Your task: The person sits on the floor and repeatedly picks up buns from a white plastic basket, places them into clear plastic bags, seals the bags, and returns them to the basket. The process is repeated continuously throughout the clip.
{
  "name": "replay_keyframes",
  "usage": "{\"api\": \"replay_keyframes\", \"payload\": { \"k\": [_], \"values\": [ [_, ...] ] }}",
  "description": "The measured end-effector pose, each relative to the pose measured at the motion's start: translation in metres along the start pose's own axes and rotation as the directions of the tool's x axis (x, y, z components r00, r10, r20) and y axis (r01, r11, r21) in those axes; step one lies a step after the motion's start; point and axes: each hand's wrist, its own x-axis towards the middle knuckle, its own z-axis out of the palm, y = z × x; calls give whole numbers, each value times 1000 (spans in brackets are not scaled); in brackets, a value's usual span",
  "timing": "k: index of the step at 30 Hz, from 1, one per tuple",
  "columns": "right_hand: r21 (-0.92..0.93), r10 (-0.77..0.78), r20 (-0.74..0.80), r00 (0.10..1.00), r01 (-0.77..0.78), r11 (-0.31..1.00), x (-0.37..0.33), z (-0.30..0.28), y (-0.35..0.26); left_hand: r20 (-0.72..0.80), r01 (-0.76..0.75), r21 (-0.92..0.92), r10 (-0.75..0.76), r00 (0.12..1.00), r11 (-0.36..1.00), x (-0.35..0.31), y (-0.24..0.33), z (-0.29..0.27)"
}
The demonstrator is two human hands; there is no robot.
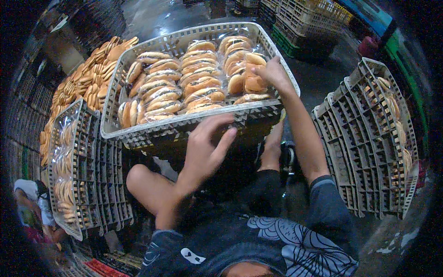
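Observation:
A light plastic crate (157, 130) with slotted walls stands in front of me, filled with rows of filled buns (200, 76) in clear plastic bags. At its right end, my right hand (276, 77) grips a bagged bun (254, 79), with the thumb against its near face. Some of those fingers are hidden from sight. That bun stands upright beside the right-hand row. Just below the crate's near wall, my left hand (205, 145) hangs open, holding nothing. Its thumb and fingers are apart and slightly blurred.
Stacked crates (355, 143) rise at right, bagged buns in the top one. Another stack (104, 180) stands at left. Behind it is a large heap of loose buns (94, 69). Far crates (304, 18) stand at upper right; another person (39, 203) is at lower left.

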Motion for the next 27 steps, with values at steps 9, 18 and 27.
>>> {"api": "replay_keyframes", "payload": {
  "k": [9, 18, 27],
  "values": [
    [-118, -46, 149, 988, 64, 991, 7, 2, -1, 21, 261, -373, -273, 962, 890, -76, 4, 9],
    [44, -176, 110, 978, 172, 984, -3, 21, -17, -23, 304, -436, -348, 937, 847, -90, 3, 15],
    [42, -448, -134, 884, 457, 889, -21, -7, -33, -18, 219, -423, -249, 968, 879, -88, 2, 22]
  ]
}}
